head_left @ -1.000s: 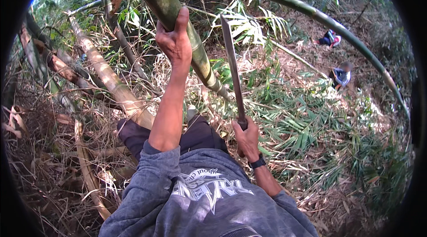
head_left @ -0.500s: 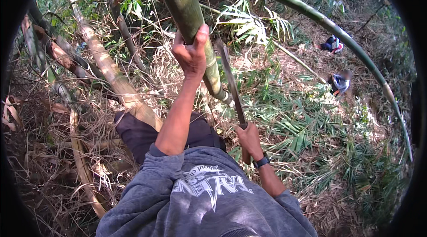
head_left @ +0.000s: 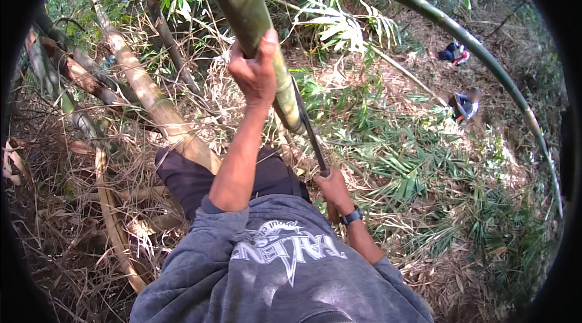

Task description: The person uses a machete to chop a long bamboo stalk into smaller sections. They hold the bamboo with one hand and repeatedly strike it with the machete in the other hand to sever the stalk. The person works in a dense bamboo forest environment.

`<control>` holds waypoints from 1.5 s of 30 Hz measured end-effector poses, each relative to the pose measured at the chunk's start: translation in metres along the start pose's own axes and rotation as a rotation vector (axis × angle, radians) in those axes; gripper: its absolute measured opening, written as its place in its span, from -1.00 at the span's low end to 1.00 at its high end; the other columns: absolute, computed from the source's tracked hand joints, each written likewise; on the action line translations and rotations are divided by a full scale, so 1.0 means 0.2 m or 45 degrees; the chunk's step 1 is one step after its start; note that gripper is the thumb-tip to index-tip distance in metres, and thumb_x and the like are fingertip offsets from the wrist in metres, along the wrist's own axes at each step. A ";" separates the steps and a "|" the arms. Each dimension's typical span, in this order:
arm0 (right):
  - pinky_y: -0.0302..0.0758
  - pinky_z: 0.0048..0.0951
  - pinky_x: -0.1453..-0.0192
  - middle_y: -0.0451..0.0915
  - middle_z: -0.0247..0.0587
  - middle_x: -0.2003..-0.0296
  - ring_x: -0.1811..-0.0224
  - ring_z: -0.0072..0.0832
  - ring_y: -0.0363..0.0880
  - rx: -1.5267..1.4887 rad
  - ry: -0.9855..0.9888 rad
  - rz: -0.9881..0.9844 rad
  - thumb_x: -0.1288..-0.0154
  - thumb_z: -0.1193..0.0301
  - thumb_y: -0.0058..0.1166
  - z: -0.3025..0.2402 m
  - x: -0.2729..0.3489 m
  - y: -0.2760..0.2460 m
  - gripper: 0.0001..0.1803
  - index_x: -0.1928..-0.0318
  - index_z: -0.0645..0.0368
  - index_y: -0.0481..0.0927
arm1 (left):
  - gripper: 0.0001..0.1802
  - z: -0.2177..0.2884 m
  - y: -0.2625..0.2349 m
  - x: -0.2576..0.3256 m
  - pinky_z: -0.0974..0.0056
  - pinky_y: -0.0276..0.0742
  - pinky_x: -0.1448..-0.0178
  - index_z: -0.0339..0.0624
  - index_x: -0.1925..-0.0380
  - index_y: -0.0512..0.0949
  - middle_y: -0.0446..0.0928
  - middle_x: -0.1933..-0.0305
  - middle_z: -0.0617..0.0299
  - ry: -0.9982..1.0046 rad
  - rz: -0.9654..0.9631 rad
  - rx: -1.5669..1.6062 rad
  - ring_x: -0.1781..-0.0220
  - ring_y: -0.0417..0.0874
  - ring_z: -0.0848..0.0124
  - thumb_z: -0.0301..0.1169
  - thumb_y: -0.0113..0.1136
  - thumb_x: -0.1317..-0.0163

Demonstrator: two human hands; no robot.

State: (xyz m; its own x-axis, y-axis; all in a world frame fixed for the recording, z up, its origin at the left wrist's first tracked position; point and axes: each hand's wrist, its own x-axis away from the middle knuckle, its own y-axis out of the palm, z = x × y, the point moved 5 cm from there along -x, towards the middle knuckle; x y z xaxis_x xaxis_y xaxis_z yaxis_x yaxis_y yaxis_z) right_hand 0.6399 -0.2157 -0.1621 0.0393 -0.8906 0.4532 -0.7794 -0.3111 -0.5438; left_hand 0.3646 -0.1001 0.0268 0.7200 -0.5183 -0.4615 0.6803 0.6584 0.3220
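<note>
Since a second ago the left hand has slid along the thick green bamboo culm, which now cuts closer to the centre of the view, while the long blade has dropped to a lower angle beside it. That hand is raised at about 12 o'clock from the person's chest, arm nearly straight, wrist bent back, thumb and fingers clamped round the culm from its left side. The culm runs from the top edge at 12 o'clock down to just past the hand, its pale lower end touching or just crossing the blade. Lower, at about 3 o'clock from the grey sweatshirt's print, the right hand is closed round the handle of the blade, elbow bent, a dark watch on the wrist. The blade points up toward 11 o'clock, its tip hidden behind the culm. A second, thinner green culm arcs from 12 o'clock round to 4 o'clock along the right rim. Dry tan stalks slant at 10 o'clock over leaf litter. Well apart, at 2 o'clock, two other people crouch on the slope below.
</note>
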 end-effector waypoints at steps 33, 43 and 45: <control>0.53 -0.17 0.47 0.57 0.07 0.58 0.60 -0.15 0.58 0.108 0.326 0.358 -0.02 0.44 0.08 0.52 0.14 -0.15 -0.73 0.31 0.43 0.52 | -0.43 0.22 -0.02 -0.12 0.33 0.45 0.09 -0.44 0.12 0.52 0.60 0.22 0.15 0.003 -0.048 0.278 0.24 0.56 0.42 -0.07 0.28 -0.18; 0.40 -0.43 0.56 0.56 -0.15 0.55 0.61 -0.48 0.50 -0.009 -0.327 0.374 -0.11 0.50 0.09 -0.17 0.11 -0.23 -0.76 0.20 0.39 0.52 | -0.30 0.18 -0.05 -0.11 0.27 0.52 0.29 -0.39 0.20 0.49 0.55 0.44 0.05 -0.165 -0.280 0.446 0.44 0.60 0.31 0.17 -0.10 -0.26; 0.45 -0.29 0.45 0.59 0.00 0.52 0.55 -0.30 0.55 0.077 -0.325 0.218 -0.10 0.48 0.09 -0.39 0.12 -0.19 -0.74 0.23 0.42 0.50 | -0.25 0.17 -0.09 -0.10 0.28 0.53 0.30 -0.40 0.18 0.49 0.55 0.41 0.05 -0.171 -0.351 0.459 0.41 0.60 0.34 0.23 -0.12 -0.25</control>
State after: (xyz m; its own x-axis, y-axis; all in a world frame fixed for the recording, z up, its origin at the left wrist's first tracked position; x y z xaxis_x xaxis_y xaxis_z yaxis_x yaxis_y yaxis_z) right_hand 0.6224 -0.1993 -0.0754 0.0725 -0.9839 0.1636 -0.7500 -0.1619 -0.6414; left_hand 0.3430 -0.1198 0.0592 0.5012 -0.7287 -0.4668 0.8356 0.2672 0.4800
